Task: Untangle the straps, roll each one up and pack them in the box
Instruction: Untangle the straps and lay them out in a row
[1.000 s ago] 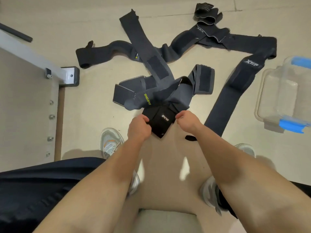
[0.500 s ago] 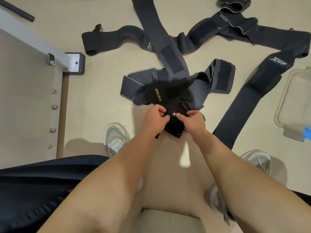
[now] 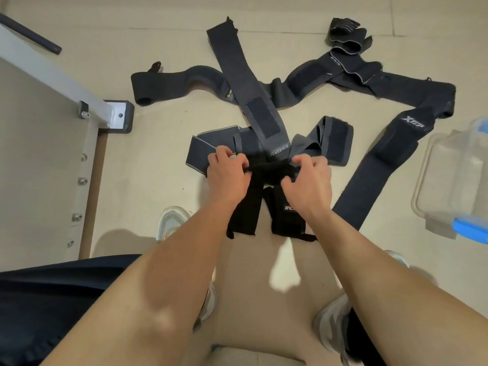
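Observation:
Several dark straps lie tangled on the beige floor. My left hand [image 3: 227,170] and my right hand [image 3: 309,180] both grip a black strap [image 3: 266,171] by its middle, lifted off the floor. Its two ends hang down, one [image 3: 244,215] under my left wrist, the other [image 3: 286,216] bearing a white logo. Just beyond my hands lies a grey strap [image 3: 250,85] with a Velcro patch, crossing a folded grey strap [image 3: 208,146]. A long strap with a white logo [image 3: 383,165] runs along the right. The clear box [image 3: 454,180] stands at the right edge.
A table leg with a grey foot plate [image 3: 113,114] and a panel stand at the left. More straps [image 3: 348,56] lie at the far right of the heap. My two shoes [image 3: 171,223] rest on the floor below the hands.
Both hands have lifted the black strap out of the heap and moved apart along it; its two ends now hang free below my hands.

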{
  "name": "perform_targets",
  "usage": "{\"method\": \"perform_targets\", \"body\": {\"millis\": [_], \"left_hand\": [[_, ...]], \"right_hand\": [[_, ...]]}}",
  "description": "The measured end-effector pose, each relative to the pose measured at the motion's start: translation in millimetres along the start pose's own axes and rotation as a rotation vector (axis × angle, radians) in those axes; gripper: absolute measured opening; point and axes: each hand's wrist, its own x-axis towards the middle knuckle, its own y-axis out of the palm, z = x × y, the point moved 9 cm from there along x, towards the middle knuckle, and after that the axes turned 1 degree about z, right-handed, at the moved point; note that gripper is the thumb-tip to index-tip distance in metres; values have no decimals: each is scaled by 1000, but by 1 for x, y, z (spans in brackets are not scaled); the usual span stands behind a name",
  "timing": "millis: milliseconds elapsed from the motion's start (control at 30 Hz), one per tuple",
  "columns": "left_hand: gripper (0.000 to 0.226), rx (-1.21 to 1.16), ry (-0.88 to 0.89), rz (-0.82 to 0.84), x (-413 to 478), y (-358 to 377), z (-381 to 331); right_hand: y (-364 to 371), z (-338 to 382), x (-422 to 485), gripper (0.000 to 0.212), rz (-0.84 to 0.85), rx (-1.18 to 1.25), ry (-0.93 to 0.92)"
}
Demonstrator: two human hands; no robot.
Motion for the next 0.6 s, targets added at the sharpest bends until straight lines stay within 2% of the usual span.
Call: {"method": "perform_targets", "body": {"millis": [33, 100, 167, 233, 333, 400, 500, 567, 600], "left_hand": [[19, 21, 55, -33, -5, -6, -7], [16, 44, 141, -66, -13, -18, -23], [9, -9, 193, -47, -17, -34, -39], [4, -102, 173, -39, -17, -51, -42], [22, -109, 145, -42, -15, -75, -37], [27, -125, 120, 72, -11, -85, -37], [31, -85, 133, 193, -6, -102, -35], [26, -265, 92, 265, -4, -111, -29], [19, -471, 56, 296, -5, -116, -28]], "right_hand": [[-6, 20, 2, 54, -20, -69, -102], [-3, 50, 4, 57, 47, -218, -273], [6, 67, 5, 38, 161, -309, -384], [4, 73, 7, 15, 227, -311, -406], [-14, 73, 7, 14, 364, -133, -333], [-29, 76, 1, 16, 447, 0, -313], [-59, 77, -3, 18, 465, 184, -261], [-76, 74, -5, 15, 482, 345, -191], [-83, 74, -7, 14, 488, 429, -161]]}}
